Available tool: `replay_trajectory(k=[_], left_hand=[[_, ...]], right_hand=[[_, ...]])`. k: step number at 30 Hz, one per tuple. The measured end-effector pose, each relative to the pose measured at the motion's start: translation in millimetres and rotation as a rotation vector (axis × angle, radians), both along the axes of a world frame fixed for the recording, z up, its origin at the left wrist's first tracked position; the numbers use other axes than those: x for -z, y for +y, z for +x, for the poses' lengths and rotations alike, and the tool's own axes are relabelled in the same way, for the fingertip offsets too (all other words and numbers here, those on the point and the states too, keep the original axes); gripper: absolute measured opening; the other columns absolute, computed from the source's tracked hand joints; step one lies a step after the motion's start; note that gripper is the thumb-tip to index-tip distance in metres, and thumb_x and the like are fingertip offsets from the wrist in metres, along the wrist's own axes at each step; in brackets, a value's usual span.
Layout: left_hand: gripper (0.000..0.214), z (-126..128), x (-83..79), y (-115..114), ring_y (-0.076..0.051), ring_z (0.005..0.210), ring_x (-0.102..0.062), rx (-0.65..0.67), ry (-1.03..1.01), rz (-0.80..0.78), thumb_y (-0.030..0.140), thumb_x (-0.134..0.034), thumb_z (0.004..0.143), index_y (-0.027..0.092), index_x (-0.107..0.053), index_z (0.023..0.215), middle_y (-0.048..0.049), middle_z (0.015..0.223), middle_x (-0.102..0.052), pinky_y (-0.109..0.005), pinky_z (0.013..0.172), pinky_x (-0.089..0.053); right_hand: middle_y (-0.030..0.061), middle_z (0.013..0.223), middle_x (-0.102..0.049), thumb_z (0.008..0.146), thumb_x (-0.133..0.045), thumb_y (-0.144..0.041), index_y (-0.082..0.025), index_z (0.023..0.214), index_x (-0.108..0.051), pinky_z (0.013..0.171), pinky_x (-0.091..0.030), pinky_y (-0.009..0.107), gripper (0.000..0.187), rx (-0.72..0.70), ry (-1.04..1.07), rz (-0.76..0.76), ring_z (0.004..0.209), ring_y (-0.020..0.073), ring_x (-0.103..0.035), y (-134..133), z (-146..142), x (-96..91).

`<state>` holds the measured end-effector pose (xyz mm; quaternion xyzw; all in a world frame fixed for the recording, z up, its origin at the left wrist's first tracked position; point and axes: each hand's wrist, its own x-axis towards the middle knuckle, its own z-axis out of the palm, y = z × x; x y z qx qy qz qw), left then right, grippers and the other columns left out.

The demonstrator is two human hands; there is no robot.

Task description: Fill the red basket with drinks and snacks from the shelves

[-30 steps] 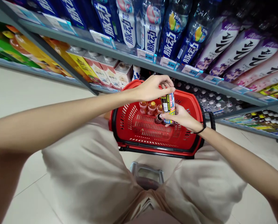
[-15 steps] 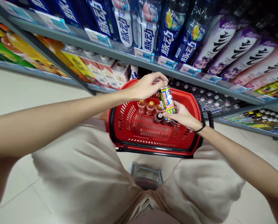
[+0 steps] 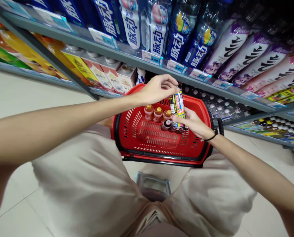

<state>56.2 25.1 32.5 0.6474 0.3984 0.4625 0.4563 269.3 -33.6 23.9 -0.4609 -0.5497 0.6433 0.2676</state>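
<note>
A printed drink can [image 3: 177, 107] in yellow, blue, red and black stands nearly upright over the basket. Wrapped round its lower part is my right hand [image 3: 191, 123], thumb across the front and a dark band on the wrist. My left hand [image 3: 159, 88] is closed over the can's top, its thumb and curled fingers at the rim; the fingertips are partly hidden. Below lies the red shopping basket [image 3: 149, 146], holding small orange-capped bottles [image 3: 158, 114] and a dark bottle with a white cap [image 3: 167, 123] at its far side.
Beyond the basket runs a drinks shelf [image 3: 127, 54] with blue bottles [image 3: 178, 39], purple-white bottles [image 3: 245, 56] and price tags along its edge. Cartons [image 3: 112, 72] and more bottles stand lower down. A grey stool-like frame [image 3: 153, 182] sits between my knees on the tiled floor.
The can has turned slightly between my hands, so its label shows a different side. Both hands stay in nearly the same place, and the view has shifted a little.
</note>
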Motion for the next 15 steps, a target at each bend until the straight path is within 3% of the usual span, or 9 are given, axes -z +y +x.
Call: replay_trajectory(k=[6, 10, 15], left_hand=[[0.022, -2, 8.9, 13, -0.014, 0.08, -0.063, -0.128, 0.014, -0.065, 0.035, -0.071, 0.092, 0.014, -0.064, 0.088, -0.0058, 0.083, -0.068, -0.026, 0.078, -0.051], [0.032, -6, 7.4, 14, -0.009, 0.06, -0.05, -0.11, 0.117, -0.248, 0.039, -0.063, 0.096, 0.014, -0.061, 0.076, -0.0024, 0.07, -0.058, -0.022, 0.061, -0.043], [0.028, -5, 0.7, 7, -0.008, 0.058, -0.049, -0.058, 0.144, -0.327, 0.035, -0.06, 0.096, 0.014, -0.063, 0.079, -0.0011, 0.069, -0.056, -0.019, 0.059, -0.042]], right_hand=[[0.0055, 0.09, -0.075, 0.077, -0.088, -0.053, -0.017, 0.104, -0.064, 0.045, -0.055, 0.024, 0.051, -0.039, 0.116, -0.138, 0.064, 0.0156, -0.067, 1, -4, -15.6], [0.0065, 0.081, -0.074, 0.085, -0.076, -0.058, -0.015, 0.105, -0.061, 0.035, -0.047, 0.024, 0.049, -0.025, 0.217, -0.189, 0.049, 0.0139, -0.06, 6, -1, -18.2], [0.0055, 0.076, -0.072, 0.091, -0.065, -0.055, -0.016, 0.112, -0.059, 0.033, -0.042, 0.023, 0.044, -0.033, 0.24, -0.258, 0.045, 0.0142, -0.057, 12, 7, -12.0]])
